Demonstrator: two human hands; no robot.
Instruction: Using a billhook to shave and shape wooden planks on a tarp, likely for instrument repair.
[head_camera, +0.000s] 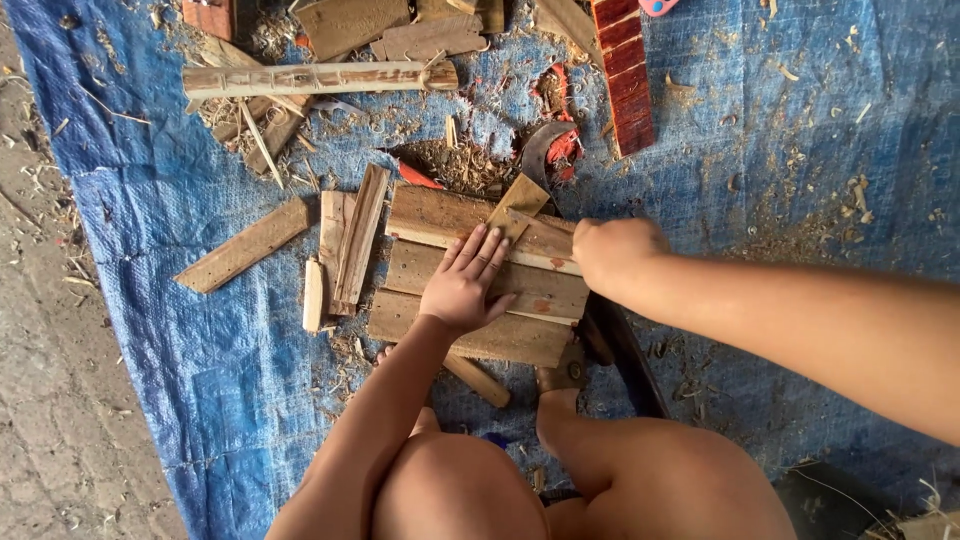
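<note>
Blue tarp (800, 150) w/ shavings: left hand (462, 285) flat, open on slat panel (480, 275); right hand (612, 250) fisted, prob. gripping dark tool; panel looks part-assembled.

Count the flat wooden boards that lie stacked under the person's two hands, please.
3 show: the top board under the right hand, the middle board under the left hand, and the lowest board nearest the knees. More may be hidden beneath.

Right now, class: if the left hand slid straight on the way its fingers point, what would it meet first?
The left hand points up-right; first would probably be the small wedge-shaped wood piece lying on the planks.
</note>
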